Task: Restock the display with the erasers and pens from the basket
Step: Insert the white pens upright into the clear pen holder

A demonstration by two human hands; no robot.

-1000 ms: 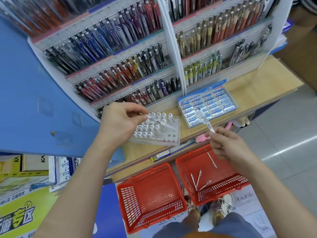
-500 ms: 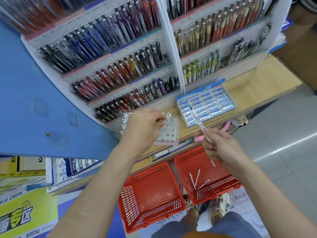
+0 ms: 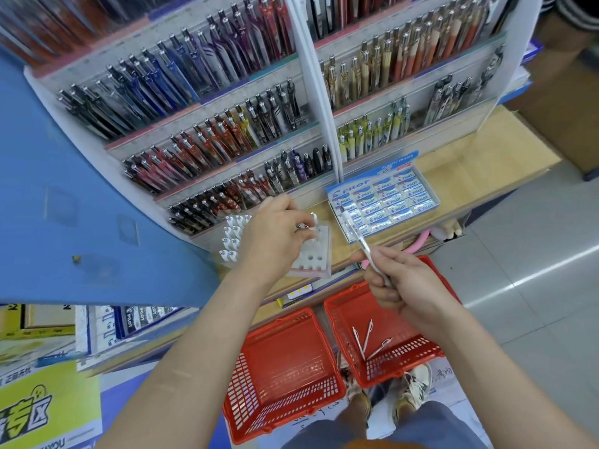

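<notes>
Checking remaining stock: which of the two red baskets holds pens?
The basket below the right hand; loose pens lie in it, the other basket shows none.

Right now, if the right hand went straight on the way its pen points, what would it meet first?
Likely the eraser box: the pen in the right hand aims at its near left corner, though depth is unclear here.

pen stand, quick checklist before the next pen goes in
1. Free holes in the pen stand: ok, several are open at its near corner.
2. Left hand free: not ok, it pinches a pen at the stand.
3. That pen seated: cannot tell, the fingers hide it.
4. Next pen ready: ok, right hand grips a spare pen.
5. Stock to draw on: ok, loose pens lie in the right basket.
</notes>
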